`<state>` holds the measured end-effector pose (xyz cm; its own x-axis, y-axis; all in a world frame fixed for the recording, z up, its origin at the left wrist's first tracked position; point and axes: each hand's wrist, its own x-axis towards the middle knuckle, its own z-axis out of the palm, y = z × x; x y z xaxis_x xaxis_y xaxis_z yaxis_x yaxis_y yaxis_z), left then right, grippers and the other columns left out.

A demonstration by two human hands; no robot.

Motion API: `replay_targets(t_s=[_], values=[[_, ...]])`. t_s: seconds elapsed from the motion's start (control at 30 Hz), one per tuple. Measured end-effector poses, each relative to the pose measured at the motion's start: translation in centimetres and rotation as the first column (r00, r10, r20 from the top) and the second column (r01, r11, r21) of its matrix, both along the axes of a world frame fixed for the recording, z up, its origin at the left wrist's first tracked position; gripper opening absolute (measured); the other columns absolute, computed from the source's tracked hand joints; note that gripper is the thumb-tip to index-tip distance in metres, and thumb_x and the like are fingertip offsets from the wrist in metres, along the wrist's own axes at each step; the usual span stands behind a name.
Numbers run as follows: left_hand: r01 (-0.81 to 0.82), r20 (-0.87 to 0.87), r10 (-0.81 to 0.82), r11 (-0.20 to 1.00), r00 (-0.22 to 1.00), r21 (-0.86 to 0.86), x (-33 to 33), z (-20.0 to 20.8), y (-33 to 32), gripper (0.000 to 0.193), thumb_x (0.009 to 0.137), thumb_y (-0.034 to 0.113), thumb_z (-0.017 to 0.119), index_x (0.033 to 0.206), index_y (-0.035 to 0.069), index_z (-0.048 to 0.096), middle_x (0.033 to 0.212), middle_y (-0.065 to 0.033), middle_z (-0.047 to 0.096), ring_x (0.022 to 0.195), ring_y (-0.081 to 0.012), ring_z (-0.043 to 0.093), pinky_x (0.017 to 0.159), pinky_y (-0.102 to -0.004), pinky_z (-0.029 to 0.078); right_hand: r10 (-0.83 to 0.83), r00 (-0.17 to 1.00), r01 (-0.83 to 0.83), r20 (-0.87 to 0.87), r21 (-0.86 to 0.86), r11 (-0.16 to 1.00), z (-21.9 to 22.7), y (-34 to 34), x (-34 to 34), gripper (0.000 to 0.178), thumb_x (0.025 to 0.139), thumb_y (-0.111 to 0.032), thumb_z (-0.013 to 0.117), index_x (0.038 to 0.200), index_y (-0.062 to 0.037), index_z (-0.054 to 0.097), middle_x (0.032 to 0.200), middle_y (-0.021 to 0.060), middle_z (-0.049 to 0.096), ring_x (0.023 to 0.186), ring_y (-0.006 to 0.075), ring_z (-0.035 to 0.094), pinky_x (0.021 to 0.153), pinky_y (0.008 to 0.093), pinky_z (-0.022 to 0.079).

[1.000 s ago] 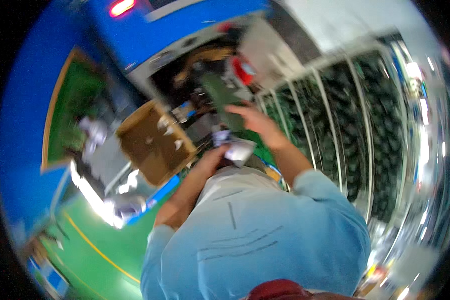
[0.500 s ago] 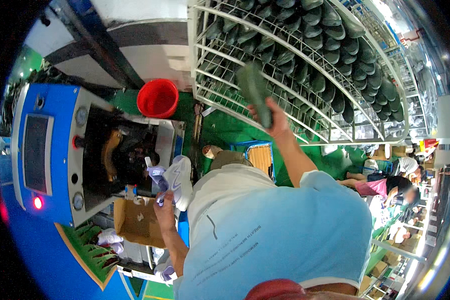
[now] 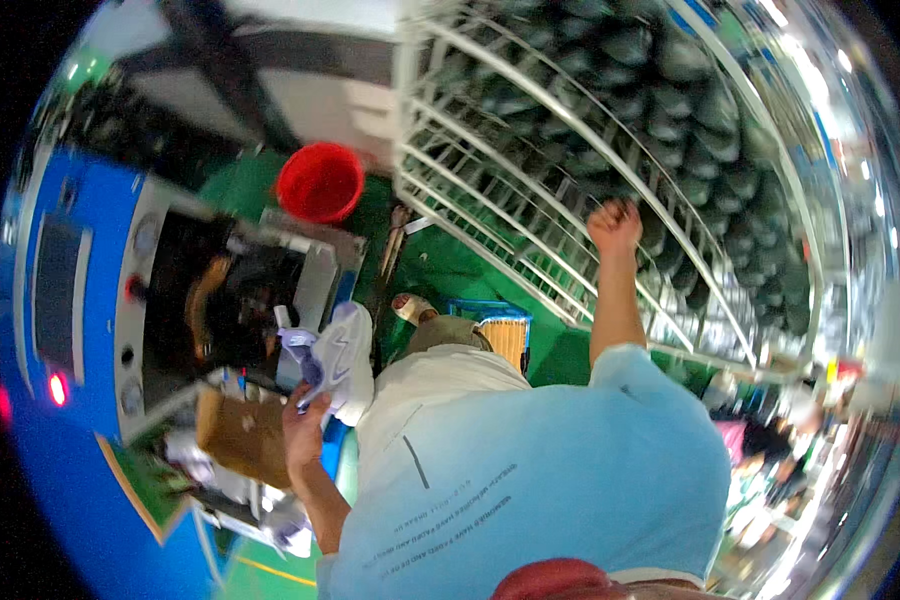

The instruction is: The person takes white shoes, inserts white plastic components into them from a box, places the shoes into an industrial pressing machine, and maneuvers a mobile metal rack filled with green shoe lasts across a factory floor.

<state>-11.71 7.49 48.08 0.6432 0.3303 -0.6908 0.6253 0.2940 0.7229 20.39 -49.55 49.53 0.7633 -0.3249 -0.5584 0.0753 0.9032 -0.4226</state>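
Note:
My left hand point(image 3: 305, 425) is closed on a white and lavender sneaker point(image 3: 345, 365) at its lavender collar, between my body and the blue machine. My right hand point(image 3: 615, 228) reaches to the white wire rack point(image 3: 510, 165), its fingers curled. Dark shoe lasts point(image 3: 695, 125) lie in rows on the rack around and beyond that hand. Blur and the dark lasts behind the fingers hide whether anything is in them.
On the left stands a blue machine point(image 3: 105, 200) with a screen and a dark opening. A brown carton point(image 3: 240, 435) sits below it. A red bucket point(image 3: 320, 183) is on the green floor, and a blue-framed crate point(image 3: 505, 335) stands by my foot. People are at the right.
My right hand has moved right and into the rack; the dark shoe last it held up is no longer distinct in it. The left hand keeps the sneaker. The whole view has shifted and blurred.

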Motion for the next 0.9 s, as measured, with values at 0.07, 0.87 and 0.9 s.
replay_targets(t_s=[0.07,0.87,0.9], values=[[-0.376,0.169,0.397,0.915,0.902,-0.145,-6.5,0.2,0.1,0.065,0.077,0.014,0.086,0.132,0.000,0.054,0.109,-0.0111,0.067,0.104,-0.0197,0.064,0.091,-0.0340,0.052,0.025,0.996,-0.043,-0.086,-0.212,0.976,-0.9,1.6,-1.4,0.041,0.109,-0.034,0.041,0.075,-0.0137,0.035,0.063,0.0012,0.030,0.049,0.0152,0.019,0.045,0.0315,0.021],[0.082,-0.444,0.739,0.471,0.507,0.878,-43.7,-10.6,5.5,0.050,0.089,0.055,0.067,0.109,0.011,0.079,0.115,-0.0194,0.069,0.131,-0.0414,0.048,0.108,-0.0502,0.042,0.423,-0.559,0.111,-0.713,-0.570,-0.814,2.0,49.6,-18.3,0.051,0.097,-0.023,0.069,0.140,0.0013,0.053,0.107,0.0065,0.070,0.097,0.0151,0.066,0.088,0.0317,0.053],[0.048,-0.405,0.744,0.451,0.531,0.891,-44.3,-9.8,3.4,0.049,0.089,0.054,0.067,0.104,0.010,0.079,0.108,-0.0185,0.071,0.124,-0.0410,0.053,0.106,-0.0490,0.043,0.337,-0.500,0.247,-0.797,-0.505,-0.827,2.5,50.3,-18.8,0.052,0.097,-0.024,0.069,0.142,0.0003,0.053,0.109,0.0072,0.070,0.099,0.0159,0.065,0.089,0.0326,0.052]])
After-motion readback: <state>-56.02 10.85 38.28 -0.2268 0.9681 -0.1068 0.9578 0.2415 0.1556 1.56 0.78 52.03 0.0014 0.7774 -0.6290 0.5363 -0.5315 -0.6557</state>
